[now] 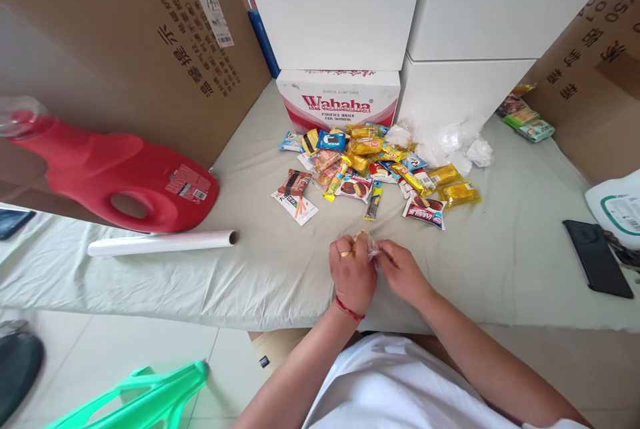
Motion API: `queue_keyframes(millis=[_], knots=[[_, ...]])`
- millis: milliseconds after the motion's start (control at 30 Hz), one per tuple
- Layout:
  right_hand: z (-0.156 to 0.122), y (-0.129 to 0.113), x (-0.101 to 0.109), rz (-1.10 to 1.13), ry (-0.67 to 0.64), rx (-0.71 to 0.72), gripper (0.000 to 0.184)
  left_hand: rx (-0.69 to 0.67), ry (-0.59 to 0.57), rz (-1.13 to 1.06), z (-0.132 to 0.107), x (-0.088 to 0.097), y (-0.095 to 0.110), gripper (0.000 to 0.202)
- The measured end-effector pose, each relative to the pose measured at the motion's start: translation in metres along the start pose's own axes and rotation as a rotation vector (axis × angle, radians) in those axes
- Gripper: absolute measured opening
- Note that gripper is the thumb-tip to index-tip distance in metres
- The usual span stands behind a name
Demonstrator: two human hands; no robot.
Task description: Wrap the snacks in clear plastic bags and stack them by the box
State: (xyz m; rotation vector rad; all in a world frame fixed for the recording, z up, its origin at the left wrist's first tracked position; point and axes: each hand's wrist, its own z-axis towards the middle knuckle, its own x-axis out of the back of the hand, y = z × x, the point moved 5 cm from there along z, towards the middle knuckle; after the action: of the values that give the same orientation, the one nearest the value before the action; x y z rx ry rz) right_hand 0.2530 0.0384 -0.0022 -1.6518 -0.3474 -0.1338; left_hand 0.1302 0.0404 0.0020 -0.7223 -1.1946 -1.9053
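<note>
My left hand [353, 274], wearing a ring and a red string bracelet, is closed around a small crinkled clear plastic bag [372, 246]. Something yellowish shows by its fingers, but I cannot make out what it is. On the other side, my right hand [403, 274] pinches the bag's edge between thumb and fingers. Just beyond both hands lies a loose pile of wrapped snacks: yellow-wrapped cakes [459, 194], a red-and-white biscuit packet [424, 210], a brown packet [295, 182] and a slim grey-and-yellow stick packet [373, 202].
Crumpled clear plastic bags [450, 142] lie behind the pile, before a Wahaba-type water carton [340, 99] and white boxes [330, 2]. Left are a red detergent bottle [150, 162] and a white roll [160, 243]. A phone [596, 257] and white bottle [617, 206] lie right.
</note>
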Motion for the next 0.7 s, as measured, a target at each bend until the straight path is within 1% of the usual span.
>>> queue_keyframes(millis=[100, 167, 233, 300, 367, 400, 467, 533, 600, 667, 700], knots=[[-0.001, 0.009, -0.008, 0.490, -0.006, -0.108, 0.034, -0.174, -0.080, -0.158, -0.006, 0.001, 0.015, 0.058], [0.001, 0.013, -0.009, 0.663, 0.012, -0.165, 0.043, -0.237, -0.139, -0.292, -0.013, 0.004, 0.021, 0.072], [0.003, 0.016, -0.010, 0.705, 0.037, -0.210, 0.049, -0.261, -0.178, -0.395, -0.019, 0.008, 0.023, 0.077], [0.005, 0.018, -0.008, 0.688, 0.061, -0.229, 0.054, -0.274, -0.209, -0.482, -0.021, 0.012, 0.023, 0.074], [0.005, 0.020, -0.002, 0.602, 0.090, -0.223, 0.058, -0.283, -0.244, -0.531, -0.021, 0.018, 0.018, 0.068], [0.003, 0.022, 0.004, 0.522, 0.110, -0.215, 0.058, -0.277, -0.256, -0.526, -0.021, 0.022, 0.012, 0.065], [-0.004, 0.025, 0.026, 0.326, 0.170, -0.195, 0.058, -0.230, -0.246, -0.451, -0.019, 0.034, -0.011, 0.057], [-0.017, 0.029, 0.060, 0.167, 0.257, -0.174, 0.055, -0.153, -0.153, -0.327, -0.017, 0.054, -0.046, 0.047], [-0.034, 0.035, 0.105, 0.124, 0.394, -0.167, 0.051, -0.104, -0.078, -0.225, -0.017, 0.072, -0.087, 0.036], [-0.049, 0.044, 0.160, 0.188, 0.606, -0.144, 0.050, -0.047, -0.007, -0.152, -0.017, 0.087, -0.129, 0.026], [-0.055, 0.050, 0.190, 0.250, 0.730, -0.122, 0.051, -0.016, -0.003, -0.104, -0.018, 0.091, -0.147, 0.020]])
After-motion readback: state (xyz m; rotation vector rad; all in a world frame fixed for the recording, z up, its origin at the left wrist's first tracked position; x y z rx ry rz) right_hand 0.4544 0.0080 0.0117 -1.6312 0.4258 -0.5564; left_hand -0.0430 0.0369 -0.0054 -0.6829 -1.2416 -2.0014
